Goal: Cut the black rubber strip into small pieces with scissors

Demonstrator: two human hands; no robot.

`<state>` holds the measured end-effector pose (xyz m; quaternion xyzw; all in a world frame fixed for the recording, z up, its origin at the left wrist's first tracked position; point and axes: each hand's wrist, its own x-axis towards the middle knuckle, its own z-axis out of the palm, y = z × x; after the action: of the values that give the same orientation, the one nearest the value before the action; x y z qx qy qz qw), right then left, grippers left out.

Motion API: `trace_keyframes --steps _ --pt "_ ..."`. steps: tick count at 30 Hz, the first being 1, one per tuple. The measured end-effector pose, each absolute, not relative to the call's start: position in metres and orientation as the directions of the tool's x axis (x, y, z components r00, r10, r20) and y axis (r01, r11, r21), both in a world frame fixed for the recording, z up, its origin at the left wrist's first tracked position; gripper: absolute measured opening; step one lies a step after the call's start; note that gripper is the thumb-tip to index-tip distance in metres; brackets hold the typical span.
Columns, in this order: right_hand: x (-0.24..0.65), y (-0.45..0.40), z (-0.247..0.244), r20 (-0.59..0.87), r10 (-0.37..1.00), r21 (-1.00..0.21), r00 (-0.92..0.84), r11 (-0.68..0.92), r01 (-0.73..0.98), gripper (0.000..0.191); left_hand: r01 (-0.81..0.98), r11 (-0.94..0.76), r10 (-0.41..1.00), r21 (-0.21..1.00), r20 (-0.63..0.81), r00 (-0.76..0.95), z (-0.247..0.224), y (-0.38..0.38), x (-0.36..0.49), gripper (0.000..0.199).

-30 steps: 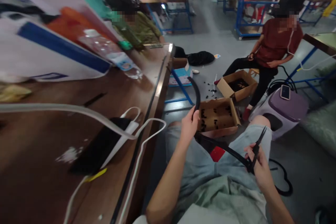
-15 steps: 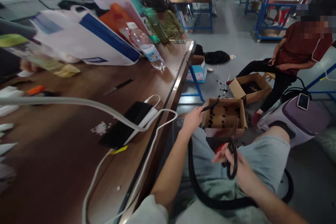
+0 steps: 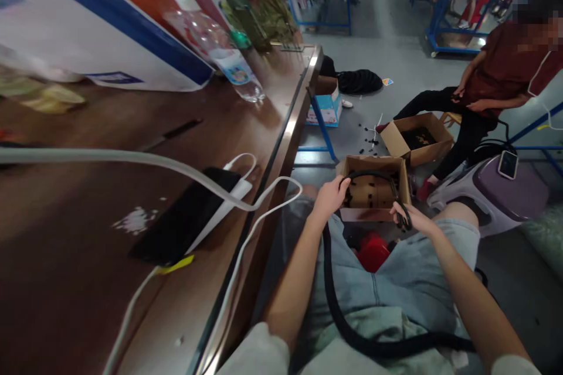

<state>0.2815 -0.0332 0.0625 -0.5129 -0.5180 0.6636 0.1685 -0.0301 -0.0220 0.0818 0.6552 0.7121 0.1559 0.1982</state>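
My left hand (image 3: 331, 198) is closed around a long, soft black cord (image 3: 336, 299) at the near left corner of an open cardboard box (image 3: 367, 215). From that hand the cord arches over the box to the right, and its other part hangs down across my lap. My right hand (image 3: 419, 221) grips the handles of black scissors (image 3: 404, 218) at the box's right side. The blades point up and away, at the cord's far end; whether they touch it I cannot tell. Small black pieces (image 3: 370, 200) lie inside the box.
At my left is a brown table (image 3: 229, 140) with a phone (image 3: 193, 211), white cables, a knife (image 3: 176, 132) and a water bottle (image 3: 237, 70). A seated person (image 3: 501, 70) is at the right behind another box (image 3: 417, 135). A purple-topped stool (image 3: 528, 181) holds a phone.
My right hand has moved forward with the scissors, from above my lap to the box. The cord's free end now arches right over the box, towards the blades. The view has tilted down slightly.
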Motion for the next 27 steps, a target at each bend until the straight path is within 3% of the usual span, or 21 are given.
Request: trace_keyframes --steps 4,12,15,20,27 --pt "0.255 -0.017 0.034 -0.63 0.669 -0.777 -0.395 -0.541 0.322 0.067 0.853 0.21 0.97 0.478 -0.211 -0.121 0.068 -0.02 -0.023 0.046" --pt "0.22 -0.013 -0.003 -0.405 0.824 -0.893 -0.396 -0.263 0.366 0.064 0.741 0.301 0.952 0.6 -0.239 -0.194 0.042 -0.031 -0.025 0.043" --pt "0.222 -0.009 -0.004 -0.459 0.824 -0.859 -0.332 -0.317 0.402 0.064 0.736 0.376 0.925 0.563 -0.275 -0.262 0.036 -0.036 -0.027 0.039" --pt "0.222 0.0 0.0 -0.593 0.743 -0.792 -0.31 -0.468 0.393 0.063 0.707 0.3 0.952 0.64 -0.248 -0.179 0.043 -0.041 -0.023 0.04" --pt "0.218 -0.005 0.005 -0.613 0.72 -0.789 -0.325 -0.541 0.291 0.059 0.739 0.166 0.986 0.653 -0.117 -0.119 0.054 -0.053 -0.022 0.041"
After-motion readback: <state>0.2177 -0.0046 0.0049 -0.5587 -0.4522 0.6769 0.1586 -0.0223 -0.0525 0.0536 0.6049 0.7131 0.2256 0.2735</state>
